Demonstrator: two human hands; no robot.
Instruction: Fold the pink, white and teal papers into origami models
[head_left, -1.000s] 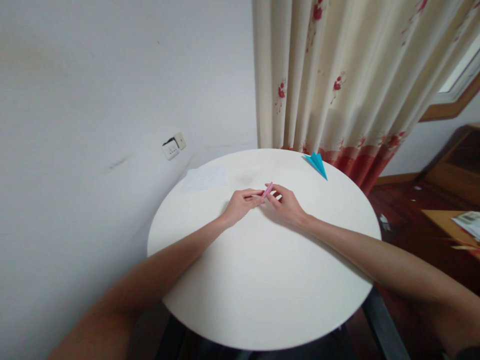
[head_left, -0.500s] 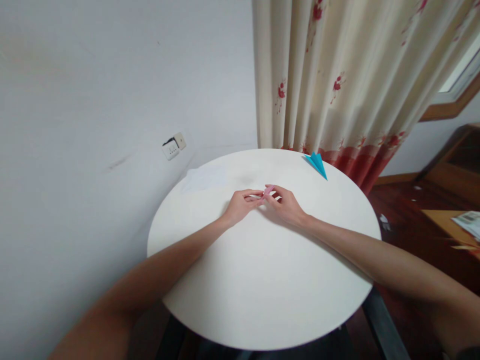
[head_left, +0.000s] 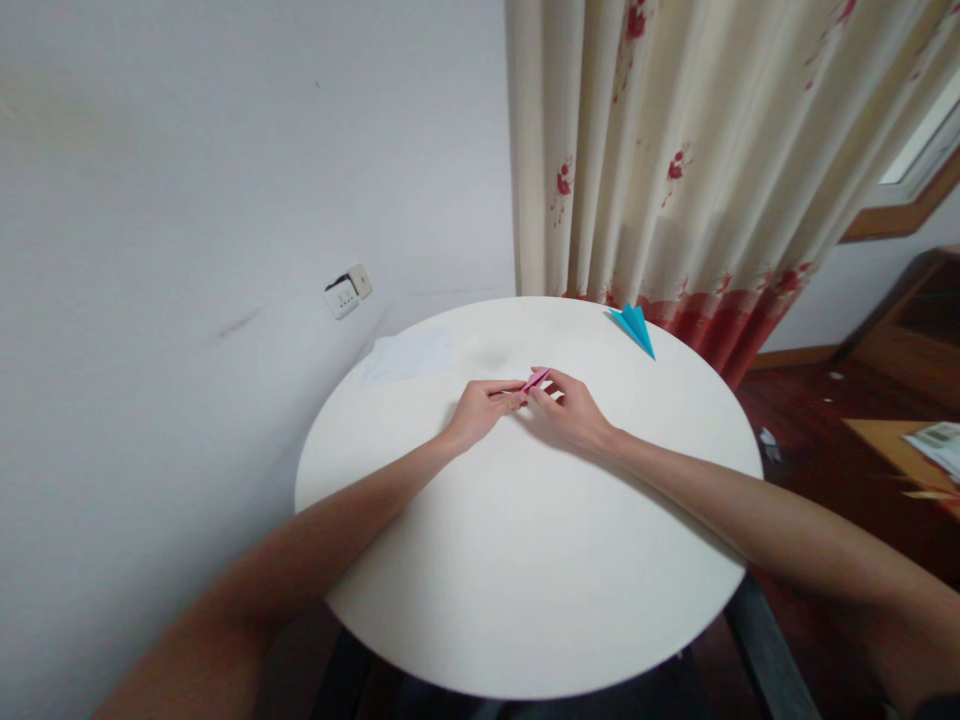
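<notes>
Between my two hands, just above the middle of the round white table (head_left: 510, 560), is a small piece of folded pink paper (head_left: 536, 380). My left hand (head_left: 481, 410) pinches its left end, fingers pressed together. From the right, my right hand (head_left: 571, 408) grips the other side between thumb and fingertips. Part of the paper is hidden behind the fingers, so its full shape does not show. Both forearms rest over the table.
A blue folded paper plane (head_left: 634, 328) lies at the table's far right edge. Thin white sheets (head_left: 411, 356) lie at the far left. Behind stand a wall with a socket (head_left: 342, 298) and a patterned curtain (head_left: 622, 150). Papers (head_left: 937, 445) lie on a wooden surface at right.
The pink paper has turned slightly in my fingers and now shows a darker, narrower folded edge. My left fingers have closed together a little. The arms have hardly moved.
</notes>
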